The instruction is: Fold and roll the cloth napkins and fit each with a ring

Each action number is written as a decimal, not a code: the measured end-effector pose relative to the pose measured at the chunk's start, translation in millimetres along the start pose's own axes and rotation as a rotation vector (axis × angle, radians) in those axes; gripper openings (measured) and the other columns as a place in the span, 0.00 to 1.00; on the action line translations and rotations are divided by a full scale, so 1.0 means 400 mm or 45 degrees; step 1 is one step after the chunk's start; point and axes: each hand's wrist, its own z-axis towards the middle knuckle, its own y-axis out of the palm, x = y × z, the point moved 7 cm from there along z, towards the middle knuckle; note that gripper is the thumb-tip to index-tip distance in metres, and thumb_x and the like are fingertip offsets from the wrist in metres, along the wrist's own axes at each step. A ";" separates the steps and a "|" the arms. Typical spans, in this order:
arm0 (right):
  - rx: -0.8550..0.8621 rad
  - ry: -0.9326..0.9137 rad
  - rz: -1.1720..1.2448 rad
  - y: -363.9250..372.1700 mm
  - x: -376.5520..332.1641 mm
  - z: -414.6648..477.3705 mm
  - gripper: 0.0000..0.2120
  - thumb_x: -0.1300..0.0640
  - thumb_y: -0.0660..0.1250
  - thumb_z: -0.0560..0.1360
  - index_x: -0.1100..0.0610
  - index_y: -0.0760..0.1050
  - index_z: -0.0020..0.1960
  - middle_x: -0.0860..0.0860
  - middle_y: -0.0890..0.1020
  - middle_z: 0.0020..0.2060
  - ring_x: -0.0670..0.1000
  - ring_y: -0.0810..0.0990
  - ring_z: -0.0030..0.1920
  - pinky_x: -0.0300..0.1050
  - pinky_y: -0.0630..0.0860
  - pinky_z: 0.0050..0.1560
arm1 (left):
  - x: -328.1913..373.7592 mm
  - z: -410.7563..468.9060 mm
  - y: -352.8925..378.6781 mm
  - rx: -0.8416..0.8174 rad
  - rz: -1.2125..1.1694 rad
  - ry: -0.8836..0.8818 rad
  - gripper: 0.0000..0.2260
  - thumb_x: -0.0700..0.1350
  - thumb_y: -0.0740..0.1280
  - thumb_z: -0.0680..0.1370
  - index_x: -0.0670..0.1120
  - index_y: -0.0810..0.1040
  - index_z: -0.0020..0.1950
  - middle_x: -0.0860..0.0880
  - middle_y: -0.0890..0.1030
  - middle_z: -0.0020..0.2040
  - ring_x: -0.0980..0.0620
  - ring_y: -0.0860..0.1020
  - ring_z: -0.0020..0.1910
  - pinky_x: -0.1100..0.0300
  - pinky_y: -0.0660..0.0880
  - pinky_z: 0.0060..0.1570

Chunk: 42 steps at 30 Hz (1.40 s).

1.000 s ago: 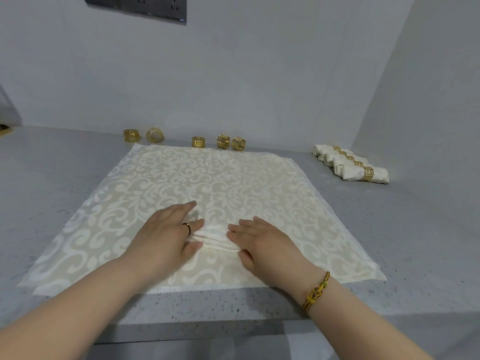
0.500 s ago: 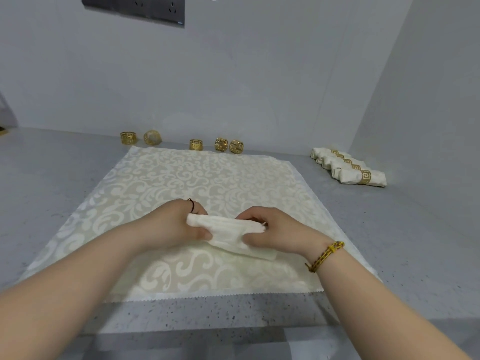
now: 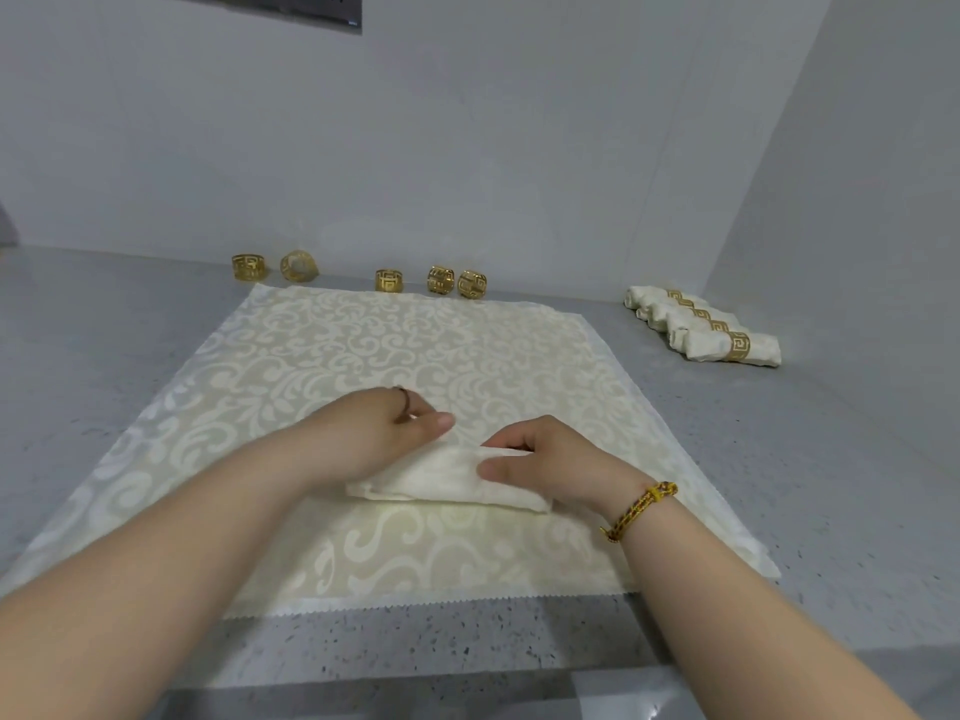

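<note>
Here we are over the grey speckled counter (image 3: 779, 485), and both hands are on the job. The napkin (image 3: 447, 478), a plain cream one folded into a long narrow band, lies crosswise on the patterned cloth (image 3: 415, 350), just toward six o'clock of the cloth's middle. The left hand (image 3: 374, 433) sits over the band's nine o'clock end, thumb stretched out along the top and fingers curled down on the far side, gripping the fabric. A dark finger ring (image 3: 404, 400) shows on it. The right hand (image 3: 550, 459) takes the three o'clock end, thumb pressed on the near face and fingers hooked over the far edge, a firm pinch on the cloth. A yellow braided bracelet (image 3: 641, 509) is on that wrist. The band's near edge rests on the patterned cloth, while its middle bulges up between the two hands.

Look to twelve o'clock: five gold napkin rings (image 3: 389, 280) stand in a loose line just beyond the cloth's far edge, two toward eleven o'clock, three nearer the centre, all close to the wall (image 3: 467, 148). Over at two o'clock, well apart from the hands, the finished rolls (image 3: 698, 348) lie side by side on the counter, touching one another, each banded in gold
</note>
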 end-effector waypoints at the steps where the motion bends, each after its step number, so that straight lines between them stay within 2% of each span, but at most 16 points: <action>1: 0.004 0.007 -0.010 -0.001 0.001 0.005 0.05 0.60 0.68 0.72 0.52 0.77 0.39 0.40 0.78 0.31 0.33 0.75 0.28 0.25 0.69 0.31 | 0.020 0.012 0.017 0.048 0.088 0.031 0.18 0.57 0.54 0.78 0.51 0.72 0.62 0.54 0.75 0.59 0.53 0.72 0.58 0.62 0.67 0.56; 4: 0.032 0.017 -0.020 -0.001 0.006 0.011 0.08 0.58 0.69 0.72 0.49 0.76 0.35 0.39 0.77 0.27 0.33 0.74 0.28 0.25 0.67 0.30 | 0.049 0.039 0.072 0.156 0.389 0.139 0.18 0.55 0.51 0.80 0.49 0.71 0.63 0.51 0.77 0.58 0.51 0.74 0.55 0.60 0.67 0.50; 7: 0.069 -0.010 -0.010 -0.006 0.014 0.007 0.04 0.56 0.68 0.72 0.48 0.76 0.40 0.39 0.77 0.36 0.34 0.76 0.35 0.24 0.69 0.36 | 0.041 0.035 0.093 0.282 0.549 0.215 0.20 0.54 0.46 0.81 0.48 0.74 0.57 0.53 0.74 0.45 0.52 0.72 0.46 0.62 0.62 0.44; 10: 0.045 -0.015 -0.049 -0.017 0.023 -0.001 0.06 0.55 0.67 0.73 0.48 0.75 0.48 0.38 0.76 0.42 0.37 0.75 0.42 0.27 0.68 0.42 | 0.033 0.020 0.100 0.449 0.675 0.302 0.34 0.61 0.32 0.72 0.52 0.74 0.56 0.54 0.75 0.48 0.54 0.73 0.49 0.63 0.61 0.44; 11: 0.030 -0.010 -0.041 -0.021 0.026 -0.005 0.06 0.56 0.67 0.73 0.47 0.75 0.49 0.37 0.75 0.43 0.37 0.75 0.43 0.28 0.68 0.43 | 0.034 0.016 0.096 0.528 0.682 0.336 0.37 0.60 0.29 0.70 0.52 0.76 0.52 0.55 0.77 0.46 0.54 0.74 0.46 0.63 0.61 0.43; 14: 0.041 -0.019 0.032 -0.027 0.029 -0.015 0.09 0.59 0.66 0.73 0.45 0.73 0.48 0.39 0.76 0.42 0.39 0.75 0.42 0.29 0.70 0.43 | 0.018 0.018 0.099 0.595 0.770 0.320 0.35 0.55 0.33 0.79 0.55 0.78 0.33 0.57 0.75 0.28 0.58 0.73 0.27 0.67 0.62 0.30; 16: 0.092 -0.044 0.107 -0.027 0.030 -0.017 0.12 0.61 0.67 0.72 0.44 0.71 0.47 0.42 0.76 0.38 0.40 0.74 0.36 0.31 0.71 0.38 | 0.019 0.020 0.099 0.581 0.764 0.345 0.34 0.54 0.34 0.80 0.56 0.77 0.32 0.57 0.74 0.27 0.59 0.72 0.25 0.68 0.61 0.28; 17: 0.109 -0.059 0.140 -0.027 0.031 -0.018 0.14 0.62 0.67 0.72 0.44 0.71 0.47 0.43 0.76 0.36 0.40 0.74 0.34 0.33 0.70 0.36 | 0.028 0.019 0.097 0.536 0.730 0.354 0.34 0.57 0.33 0.79 0.56 0.78 0.35 0.58 0.75 0.30 0.59 0.74 0.28 0.68 0.63 0.31; 19: 0.118 -0.075 0.200 -0.024 0.030 -0.020 0.15 0.64 0.67 0.72 0.44 0.70 0.47 0.44 0.76 0.34 0.39 0.74 0.31 0.33 0.69 0.34 | 0.042 0.018 0.089 0.447 0.595 0.372 0.34 0.64 0.34 0.73 0.55 0.77 0.50 0.58 0.77 0.45 0.57 0.75 0.45 0.65 0.65 0.43; 21: 0.126 -0.090 0.267 -0.022 0.031 -0.022 0.16 0.65 0.67 0.71 0.44 0.71 0.48 0.45 0.77 0.34 0.41 0.74 0.33 0.35 0.69 0.34 | 0.042 0.035 0.095 0.252 0.426 0.360 0.26 0.65 0.44 0.75 0.54 0.73 0.60 0.57 0.75 0.52 0.56 0.72 0.53 0.65 0.64 0.48; 25: 0.319 -0.064 0.474 -0.050 0.035 -0.020 0.16 0.64 0.69 0.70 0.46 0.71 0.49 0.49 0.78 0.38 0.44 0.77 0.33 0.34 0.73 0.33 | 0.059 0.068 0.075 0.027 0.267 0.259 0.10 0.58 0.59 0.76 0.54 0.72 0.50 0.58 0.72 0.39 0.56 0.73 0.43 0.67 0.66 0.39; 29: 0.346 -0.035 0.575 -0.075 0.018 0.001 0.11 0.63 0.69 0.71 0.51 0.73 0.48 0.52 0.78 0.40 0.48 0.77 0.36 0.33 0.74 0.36 | 0.048 0.083 0.041 0.021 0.078 0.219 0.09 0.57 0.61 0.76 0.57 0.67 0.38 0.56 0.73 0.38 0.59 0.72 0.38 0.65 0.67 0.38; 31: 0.307 -0.053 0.496 -0.077 -0.007 0.027 0.09 0.62 0.68 0.71 0.51 0.73 0.49 0.51 0.77 0.43 0.47 0.77 0.38 0.33 0.73 0.37 | 0.037 0.085 0.019 0.073 -0.016 0.202 0.09 0.56 0.62 0.76 0.56 0.68 0.38 0.56 0.74 0.39 0.60 0.72 0.38 0.67 0.66 0.37; 34: 0.268 -0.028 0.241 -0.085 -0.038 0.084 0.13 0.54 0.66 0.74 0.51 0.70 0.58 0.46 0.74 0.51 0.44 0.75 0.44 0.32 0.71 0.40 | -0.005 0.099 -0.032 0.266 -0.202 0.118 0.08 0.53 0.62 0.76 0.51 0.73 0.41 0.53 0.76 0.40 0.58 0.73 0.39 0.71 0.65 0.36; 36: 0.323 -0.001 0.095 -0.108 -0.038 0.134 0.17 0.50 0.64 0.74 0.53 0.69 0.62 0.47 0.73 0.58 0.46 0.73 0.50 0.35 0.70 0.45 | -0.052 0.118 -0.072 0.414 -0.334 0.016 0.11 0.52 0.62 0.77 0.45 0.74 0.44 0.49 0.74 0.39 0.53 0.72 0.41 0.65 0.65 0.37; 42: 0.453 0.089 -0.147 -0.182 -0.008 0.305 0.18 0.53 0.63 0.76 0.57 0.70 0.64 0.52 0.72 0.63 0.48 0.71 0.53 0.37 0.68 0.45 | -0.192 0.138 -0.114 0.708 -0.813 -0.264 0.10 0.52 0.60 0.78 0.48 0.72 0.42 0.50 0.75 0.38 0.51 0.73 0.38 0.62 0.65 0.32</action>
